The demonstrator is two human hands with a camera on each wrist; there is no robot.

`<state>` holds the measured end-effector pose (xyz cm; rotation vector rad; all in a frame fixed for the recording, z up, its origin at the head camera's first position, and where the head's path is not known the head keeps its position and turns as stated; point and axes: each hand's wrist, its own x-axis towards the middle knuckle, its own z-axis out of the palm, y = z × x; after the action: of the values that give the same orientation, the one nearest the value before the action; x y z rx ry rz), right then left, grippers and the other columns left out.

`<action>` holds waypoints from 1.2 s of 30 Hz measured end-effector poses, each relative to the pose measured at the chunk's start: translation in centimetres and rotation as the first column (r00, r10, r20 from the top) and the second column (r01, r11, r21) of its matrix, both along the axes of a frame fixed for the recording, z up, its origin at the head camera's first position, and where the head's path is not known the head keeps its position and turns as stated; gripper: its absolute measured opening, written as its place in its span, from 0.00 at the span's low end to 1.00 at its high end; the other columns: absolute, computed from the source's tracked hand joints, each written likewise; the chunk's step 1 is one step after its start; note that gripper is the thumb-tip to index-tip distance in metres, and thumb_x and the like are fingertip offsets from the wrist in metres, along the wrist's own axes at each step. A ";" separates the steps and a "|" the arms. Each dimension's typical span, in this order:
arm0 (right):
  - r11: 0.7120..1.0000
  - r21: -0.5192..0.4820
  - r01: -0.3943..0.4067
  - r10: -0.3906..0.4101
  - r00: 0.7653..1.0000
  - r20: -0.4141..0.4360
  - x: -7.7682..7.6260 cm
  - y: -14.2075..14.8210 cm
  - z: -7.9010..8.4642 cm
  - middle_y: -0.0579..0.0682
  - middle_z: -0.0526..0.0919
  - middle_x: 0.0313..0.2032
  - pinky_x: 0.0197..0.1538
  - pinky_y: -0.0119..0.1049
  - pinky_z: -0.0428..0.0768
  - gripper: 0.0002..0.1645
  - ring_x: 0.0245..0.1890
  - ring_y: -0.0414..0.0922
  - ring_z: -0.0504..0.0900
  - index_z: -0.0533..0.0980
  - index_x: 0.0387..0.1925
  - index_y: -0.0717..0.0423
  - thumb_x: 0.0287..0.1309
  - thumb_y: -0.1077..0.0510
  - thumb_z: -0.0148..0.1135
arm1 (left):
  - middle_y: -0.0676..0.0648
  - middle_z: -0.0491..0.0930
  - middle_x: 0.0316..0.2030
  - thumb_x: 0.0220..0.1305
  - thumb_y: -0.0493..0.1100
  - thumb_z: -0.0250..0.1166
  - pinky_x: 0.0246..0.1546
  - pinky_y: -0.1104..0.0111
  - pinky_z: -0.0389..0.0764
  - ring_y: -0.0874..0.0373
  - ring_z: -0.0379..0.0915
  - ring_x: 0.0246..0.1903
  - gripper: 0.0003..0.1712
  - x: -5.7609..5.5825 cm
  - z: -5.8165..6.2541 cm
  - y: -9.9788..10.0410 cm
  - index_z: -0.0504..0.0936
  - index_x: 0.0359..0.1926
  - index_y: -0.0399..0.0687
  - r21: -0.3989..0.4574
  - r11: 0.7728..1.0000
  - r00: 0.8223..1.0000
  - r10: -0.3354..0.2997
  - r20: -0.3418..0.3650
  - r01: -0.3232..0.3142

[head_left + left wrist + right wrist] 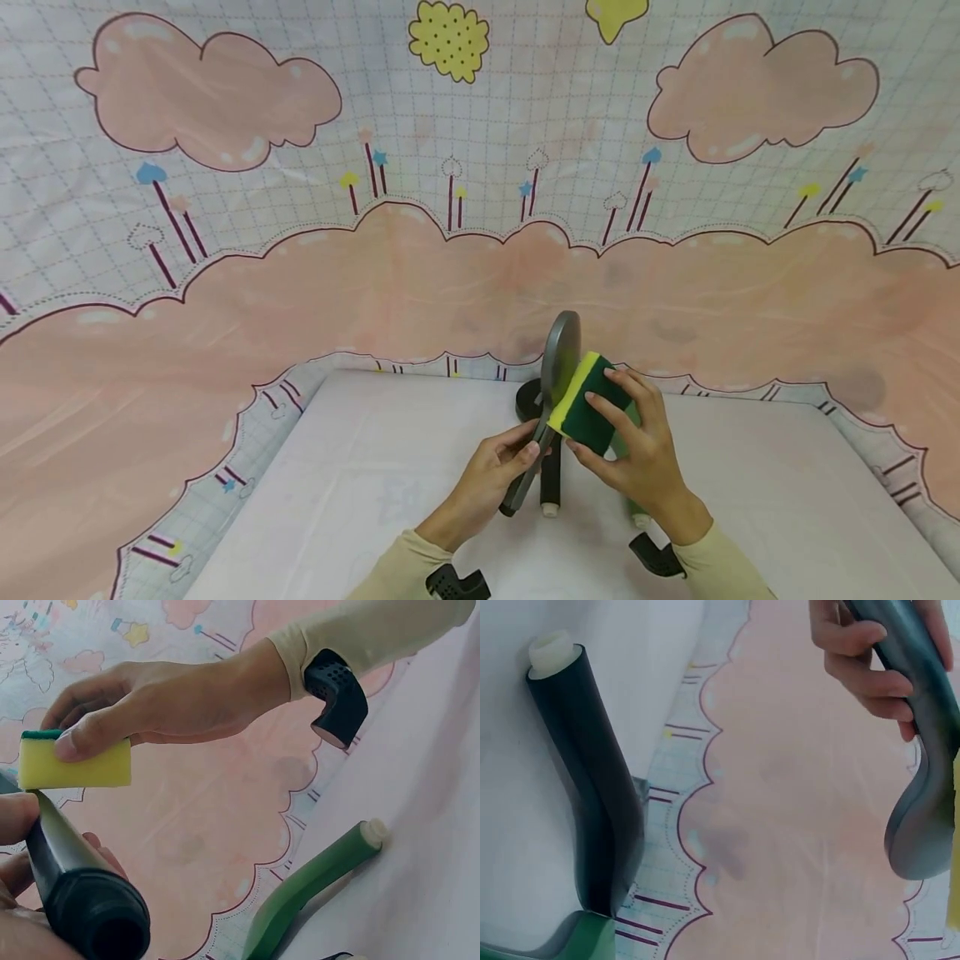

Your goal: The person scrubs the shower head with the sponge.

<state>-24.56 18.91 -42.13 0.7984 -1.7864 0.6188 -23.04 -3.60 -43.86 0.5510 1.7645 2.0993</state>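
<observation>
My left hand (487, 473) grips the handle of a grey handheld shower head (561, 354), held up on a slant with its round head on top. My right hand (651, 454) holds a sponge (603, 412), yellow with a dark green scouring side. The sponge's yellow side (75, 766) lies against the shower head near where head and handle meet. The shower head's dark hollow handle end (112, 934) points at the left wrist camera. In the right wrist view only the sponge's yellow edge (955, 847) shows, beside the grey head (922, 832).
Behind the hands, a black shower head (551, 483) with a white end lies on the white table (300, 500). A green one (637, 508), partly hidden by the right hand, lies to its right; its handle (315, 885) shows in the left wrist view. A patterned cloth (375, 292) spreads beyond.
</observation>
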 end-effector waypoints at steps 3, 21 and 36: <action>1.000 0.024 -0.007 0.007 1.000 0.007 0.1 -0.2 -0.1 0.66 0.74 0.57 0.72 0.30 0.60 0.34 0.60 0.62 0.68 0.80 0.49 0.57 0.58 0.32 0.61 | 0.36 0.68 0.66 0.73 0.50 0.55 0.66 0.57 0.70 0.43 0.66 0.67 0.34 -0.1 0.1 0.0 0.61 0.73 0.39 0.025 1.000 1.000 -0.011 0.015 0.011; 0.978 0.183 -0.099 0.101 0.995 -0.001 1.6 -1.5 -1.6 0.66 0.75 0.57 0.75 0.34 0.57 0.32 0.60 0.63 0.69 0.80 0.52 0.55 0.62 0.34 0.59 | 0.39 0.65 0.70 0.74 0.49 0.53 0.69 0.61 0.66 0.52 0.66 0.67 0.33 -0.5 0.1 -0.3 0.59 0.73 0.40 0.069 0.997 0.998 -0.046 0.038 0.043; 0.981 0.172 -0.086 0.085 0.996 0.011 1.0 -0.7 -1.0 0.66 0.75 0.58 0.74 0.32 0.57 0.32 0.60 0.63 0.69 0.80 0.52 0.55 0.61 0.34 0.59 | 0.37 0.64 0.70 0.75 0.50 0.53 0.62 0.68 0.72 0.58 0.71 0.60 0.34 -0.5 0.2 -0.6 0.59 0.72 0.34 0.076 0.995 0.997 -0.060 0.049 0.056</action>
<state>-23.56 18.17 -43.13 0.9963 -1.8339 0.5261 -23.52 -4.19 -43.70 0.5576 1.6282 2.1275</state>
